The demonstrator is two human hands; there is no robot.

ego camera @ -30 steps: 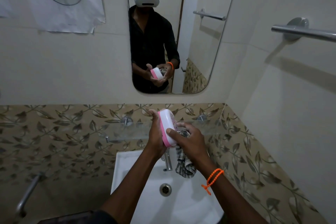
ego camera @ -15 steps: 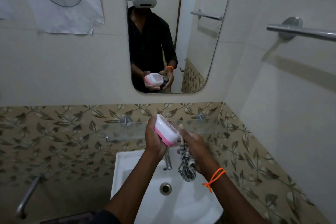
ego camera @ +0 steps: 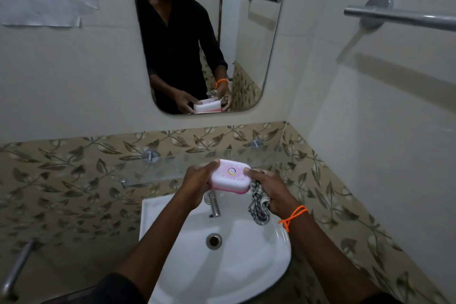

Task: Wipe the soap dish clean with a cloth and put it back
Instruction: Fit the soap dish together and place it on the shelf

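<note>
Soap dish (ego camera: 229,177), white-lidded over a pink base, is being carried level above the tap (ego camera: 214,205) and the basin (ego camera: 172,207), lid upward, its long axis running left to right across the person's front. Left hand (ego camera: 197,184) is clasping the left end, with fingertips curling over the far edge. Right hand (ego camera: 267,189) is pinching the right end, thumb lying on the lid, while its remaining fingers are bunching the checked cloth (ego camera: 257,205), which is hanging below the dish toward the basin. Glass shelf (ego camera: 158,168) is sitting just beyond the dish, directly ahead of both hands, apparently at about the dish's own height. Judgement: wiping is appearing complete and replacement is in hand; a straight forward push should seat it. Left hand is looking better placed to finish, since the right is encumbered by cloth.
</note>
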